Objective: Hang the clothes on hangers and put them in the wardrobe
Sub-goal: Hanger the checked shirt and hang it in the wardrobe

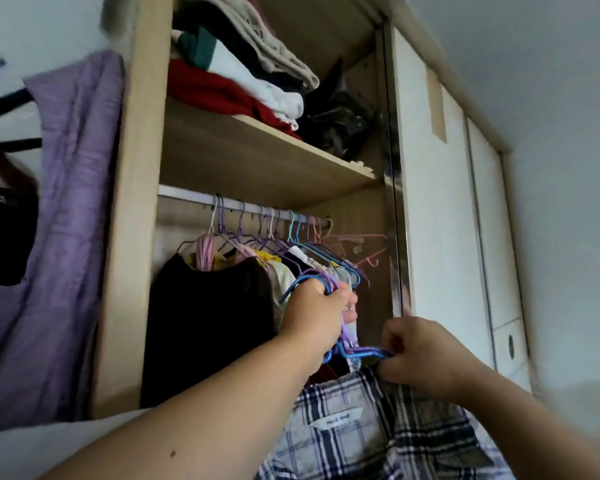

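Left hand (317,313) is raised, fingers curled tight round a bundle of thin blue and purple wire hangers (364,353). Loops of the bundle show above the knuckles and its lower bars run out to the right. Right hand (426,355), lower and beside the left, grips the far end of those bars in curled fingers.

Navy-and-white checked cotton shirt (378,441) lies directly beneath both hands, collar end up, its top edge touching the underside of the right hand. Cannot tell whether that hand also grips the cloth. Fabric is rumpled. A white sewn label sits inside the neck, printed "HELLO SHOP". The shirt is outside the light wood wardrobe (132,237), not on the rail.

Metal hanging rail (194,201) runs above the left hand, crowded with pastel wire hangers and clothes. A black hanging garment (205,323) is just left of the left hand. Wooden shelf (257,168) above the rail carries a stack of folded red, white, green and beige clothes (236,81) and a crumpled black plastic bag (340,123). White sliding door (437,237) stands above the right hand. Purple crinkled cloth (70,202) hangs far left of the left hand.
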Tool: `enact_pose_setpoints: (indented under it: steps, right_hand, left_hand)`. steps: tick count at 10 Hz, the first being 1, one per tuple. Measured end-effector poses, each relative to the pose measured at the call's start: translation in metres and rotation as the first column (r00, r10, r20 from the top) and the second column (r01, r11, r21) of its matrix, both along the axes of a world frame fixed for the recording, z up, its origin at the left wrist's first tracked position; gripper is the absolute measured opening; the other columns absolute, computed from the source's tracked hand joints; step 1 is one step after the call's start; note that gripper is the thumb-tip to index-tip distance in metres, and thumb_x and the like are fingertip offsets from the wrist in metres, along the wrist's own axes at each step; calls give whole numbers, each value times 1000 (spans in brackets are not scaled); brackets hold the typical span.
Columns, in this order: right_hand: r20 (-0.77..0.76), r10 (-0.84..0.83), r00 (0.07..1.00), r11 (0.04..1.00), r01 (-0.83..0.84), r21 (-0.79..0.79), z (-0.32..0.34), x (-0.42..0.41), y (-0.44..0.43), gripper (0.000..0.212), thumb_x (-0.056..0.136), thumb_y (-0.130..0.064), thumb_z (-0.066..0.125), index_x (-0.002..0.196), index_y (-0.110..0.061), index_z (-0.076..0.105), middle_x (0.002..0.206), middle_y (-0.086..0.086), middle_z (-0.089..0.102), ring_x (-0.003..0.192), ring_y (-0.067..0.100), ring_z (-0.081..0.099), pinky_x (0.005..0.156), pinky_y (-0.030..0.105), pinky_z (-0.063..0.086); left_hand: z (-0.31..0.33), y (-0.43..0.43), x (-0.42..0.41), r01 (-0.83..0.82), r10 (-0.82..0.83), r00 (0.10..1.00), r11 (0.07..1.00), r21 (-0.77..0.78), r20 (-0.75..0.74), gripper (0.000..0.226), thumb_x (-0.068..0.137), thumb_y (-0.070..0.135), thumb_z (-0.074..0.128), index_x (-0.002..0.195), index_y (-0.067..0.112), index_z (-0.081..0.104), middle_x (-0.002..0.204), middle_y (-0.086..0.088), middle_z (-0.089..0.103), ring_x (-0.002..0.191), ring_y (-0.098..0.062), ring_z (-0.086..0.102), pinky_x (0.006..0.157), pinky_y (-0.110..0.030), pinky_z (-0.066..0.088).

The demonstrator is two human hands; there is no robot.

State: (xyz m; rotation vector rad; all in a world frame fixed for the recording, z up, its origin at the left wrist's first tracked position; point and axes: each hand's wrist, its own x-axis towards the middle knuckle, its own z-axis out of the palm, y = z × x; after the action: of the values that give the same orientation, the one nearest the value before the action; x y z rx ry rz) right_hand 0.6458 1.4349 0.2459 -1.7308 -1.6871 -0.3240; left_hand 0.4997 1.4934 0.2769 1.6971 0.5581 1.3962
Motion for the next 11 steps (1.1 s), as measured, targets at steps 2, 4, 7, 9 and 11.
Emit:
enact_pose_setpoints:
  steps: [2,4,7,9,11]
  right_hand:
    - [9,234,972,970,-234,63,17,27,43,19,59,-30,70,63,-22,53,54,-4,54,47,2,48,43,19,35]
    - [29,354,935,928,-355,118,44,31,67,20,64,-28,70,64,-20,52,58,-3,55,54,8,51,50,28,40]
    - [-10,432,902,894,-427,135,92,53,105,19,63,-28,74,67,-16,59,61,-1,63,56,11,56,52,27,43]
    - [13,533,846,838,-530,130,78,55,130,18,62,-19,77,63,-14,60,49,-4,59,38,1,47,42,21,36]
    - [75,551,831,823,-557,110,65,41,137,19,62,-21,76,62,-15,58,54,0,61,46,7,52,47,28,40]
  left_hand:
    - [21,8,15,-205,207,978,977,66,-30,20,99,14,44,82,21,53,81,7,63,72,-11,65,69,-26,54]
    - [51,23,22,-383,391,916,918,100,-84,16,97,16,50,82,16,53,83,2,64,67,-12,65,59,-24,55]
    - [94,48,42,-430,447,893,882,193,-54,14,97,19,50,84,20,55,86,4,66,65,-7,66,73,-27,56]
    - [75,57,40,-670,715,686,693,268,-132,20,90,20,58,94,1,59,97,-16,68,86,-29,69,79,-43,57]
    - [64,50,49,-822,819,444,534,199,-362,30,92,4,41,119,1,55,137,-22,46,129,-37,41,102,-42,40]
